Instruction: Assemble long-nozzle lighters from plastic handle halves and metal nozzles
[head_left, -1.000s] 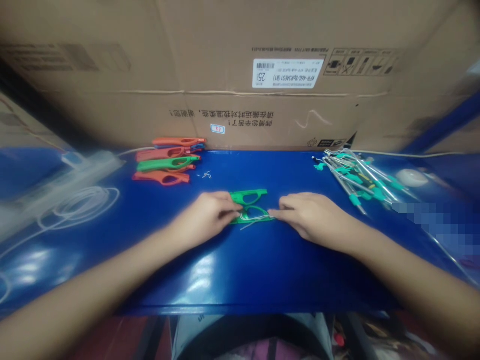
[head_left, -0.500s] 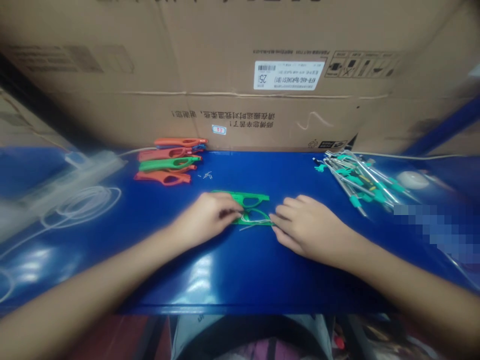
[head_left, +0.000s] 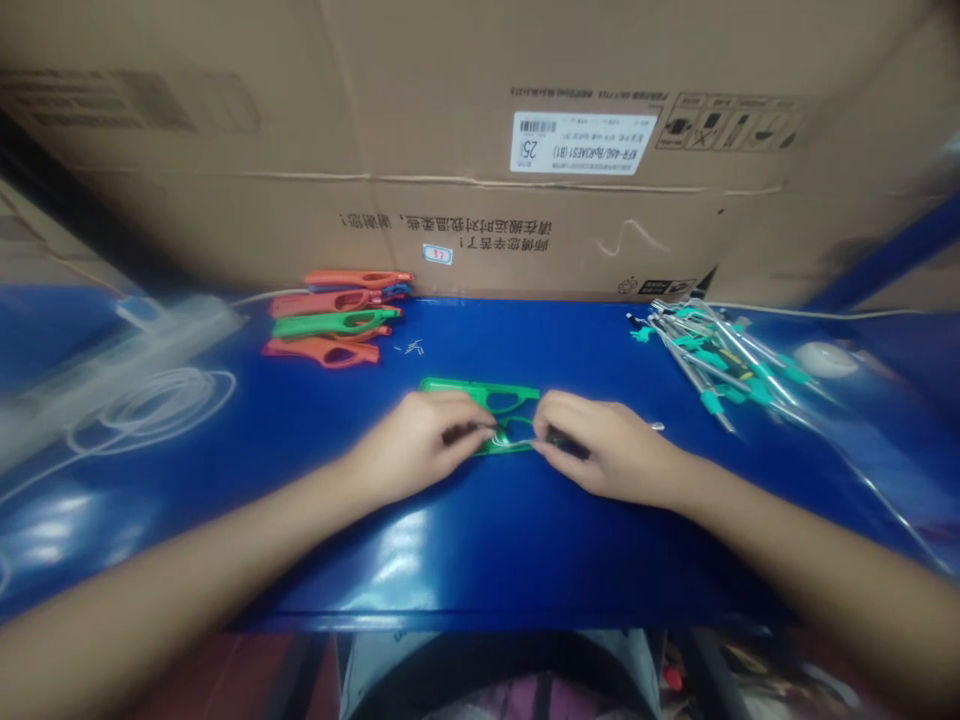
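Left hand point(head_left: 439, 432) has edged nearer right hand point(head_left: 600, 440); both look, from here, pinched on thin wires point(head_left: 514, 443) a tug could unseat.

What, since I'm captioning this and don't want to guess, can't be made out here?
All in the head view:
Nearer green piece: left end hidden behind the left hand.
Thin pale strands: too small and blurred to tell whether the left hand or right hand grips them.
Tiny bits near the stacked coloured pieces: too small to identify.
White strip: blurred, cut off by the left edge.
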